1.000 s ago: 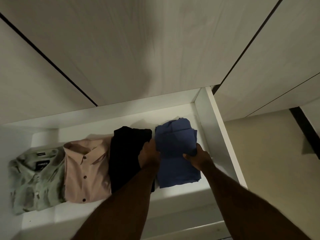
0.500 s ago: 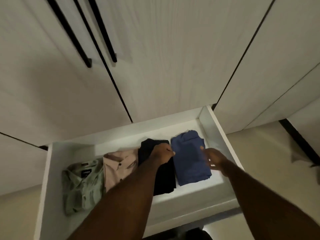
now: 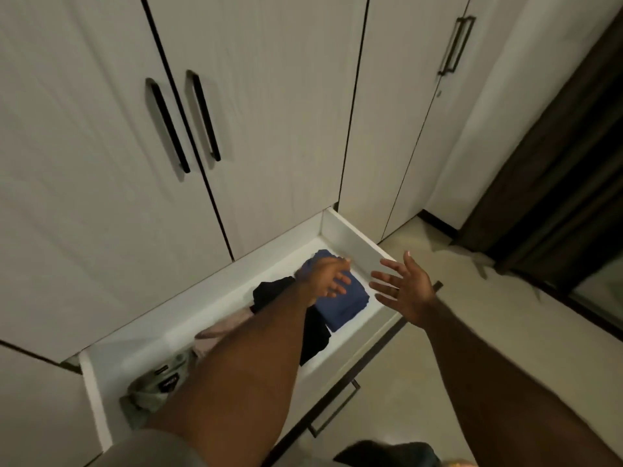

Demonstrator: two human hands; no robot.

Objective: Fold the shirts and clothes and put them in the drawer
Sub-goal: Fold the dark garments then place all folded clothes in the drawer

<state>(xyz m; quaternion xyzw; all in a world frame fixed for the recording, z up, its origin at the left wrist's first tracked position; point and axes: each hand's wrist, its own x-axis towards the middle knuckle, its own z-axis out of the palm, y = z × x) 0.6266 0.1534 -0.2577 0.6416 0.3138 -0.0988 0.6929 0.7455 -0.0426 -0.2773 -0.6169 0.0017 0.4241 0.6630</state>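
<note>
The white drawer [image 3: 350, 235] stands pulled out under the wardrobe doors. Inside lie folded shirts side by side: a blue one [image 3: 347, 303] at the right end, a black one [image 3: 269, 293] beside it, a pink one [image 3: 224, 330] mostly hidden by my left forearm, and a green one [image 3: 155, 389] at the left. My left hand [image 3: 325, 276] hovers above the blue shirt with relaxed fingers, holding nothing. My right hand [image 3: 403, 288] is raised over the drawer's right wall, fingers spread and empty.
Tall pale wardrobe doors with black bar handles [image 3: 168, 126] rise behind the drawer. The drawer front carries a dark handle [image 3: 337, 411]. Beige floor [image 3: 472, 332] lies to the right, with a dark curtain or door frame [image 3: 556, 197] beyond. A dark object [image 3: 387, 455] sits at the bottom edge.
Both hands have let go of the blue shirt and lifted away from it. The view has pulled back and up, showing more of the wardrobe doors and floor.
</note>
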